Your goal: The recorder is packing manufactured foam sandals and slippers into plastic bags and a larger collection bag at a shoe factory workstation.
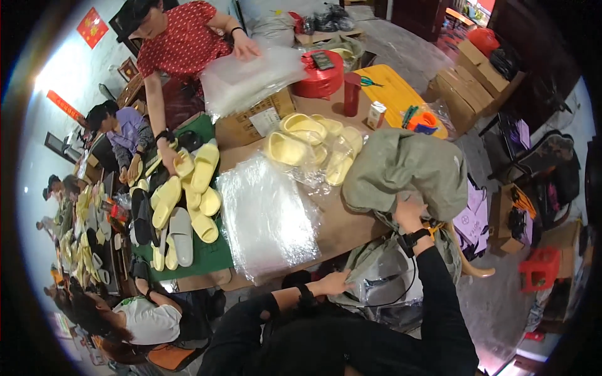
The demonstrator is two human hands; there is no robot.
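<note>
The person is wearing black long sleeves, with a black wristband on each wrist and a thin black cable trailing.

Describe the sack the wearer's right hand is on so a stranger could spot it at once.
Start at the long brown table and go to its right edge. The grey-green sack is slumped there, with the right hand at its lower edge. It is soft, dull cloth, unlike the pale yellow slippers and clear bags beside it.

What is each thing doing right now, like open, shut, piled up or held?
Olive green cloth sack: slumped on table, right hand gripping it.
Clear plastic bag: held by left hand.
Clear plastic bag stack: lying flat.
Pale yellow foam slippers: piled.
Dark red tumbler: upright.
</note>
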